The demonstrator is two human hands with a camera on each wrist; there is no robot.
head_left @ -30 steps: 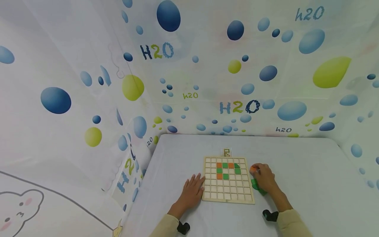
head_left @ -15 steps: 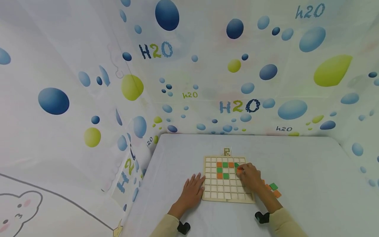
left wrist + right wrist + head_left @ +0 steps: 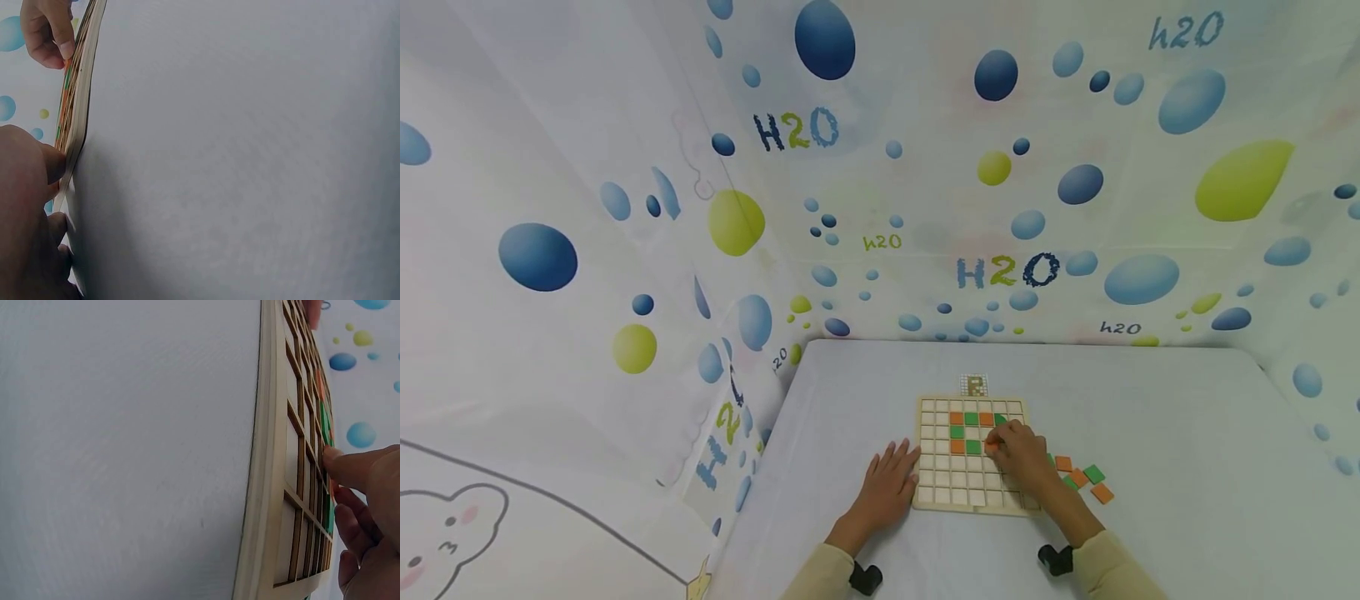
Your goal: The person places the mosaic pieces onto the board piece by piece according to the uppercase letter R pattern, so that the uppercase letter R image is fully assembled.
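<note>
A wooden grid board lies on the white table, with orange and green tiles set in its upper cells. My right hand is over the board's middle right and pinches an orange tile at a cell beside a green one. In the right wrist view the fingertips touch the board. My left hand lies flat on the table with its fingers straight against the board's left edge; the left wrist view shows it beside the board's rim.
Loose orange and green tiles lie on the table right of the board. A small pattern card sits just beyond the board's far edge. Bubble-print curtains wall the table at the back and both sides.
My right hand moved left from the loose tiles onto the board, carrying an orange tile down to the third row. The loose pile is now uncovered. The left hand stayed put.
</note>
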